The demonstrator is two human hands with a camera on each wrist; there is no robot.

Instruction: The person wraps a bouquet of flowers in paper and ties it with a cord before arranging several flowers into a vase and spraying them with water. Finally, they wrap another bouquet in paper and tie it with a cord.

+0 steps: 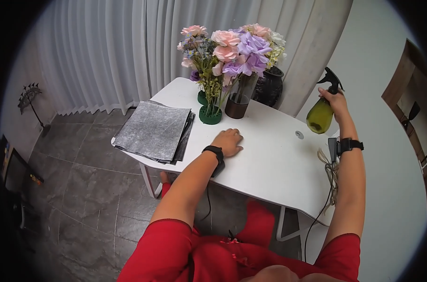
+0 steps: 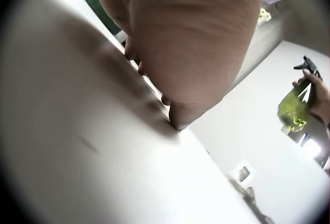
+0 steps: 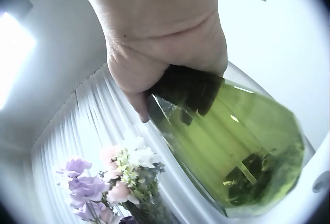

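Observation:
My right hand point(image 1: 335, 100) grips a green spray bottle point(image 1: 318, 116) by its neck, below the black trigger head, and holds it up over the right end of the table. In the right wrist view the faceted bottle point(image 3: 242, 152) tilts, with liquid and a dark patch near its base. My left hand point(image 1: 228, 141) rests on the white table point(image 1: 270, 160), fingers spread and holding nothing. Beyond it stand artificial flowers point(image 1: 253, 44) in pink, purple and white. Some are in a dark-based glass vase point(image 1: 237, 105), others in a round green holder point(image 1: 210, 114).
A stack of grey sheets point(image 1: 152, 130) covers the table's left end. Behind the flowers is a black vase point(image 1: 270, 87), with pale curtains point(image 1: 105, 51) beyond. A bundle of pale strands point(image 1: 327, 164) and a cable hang at the right edge, by the white wall point(image 1: 383, 155).

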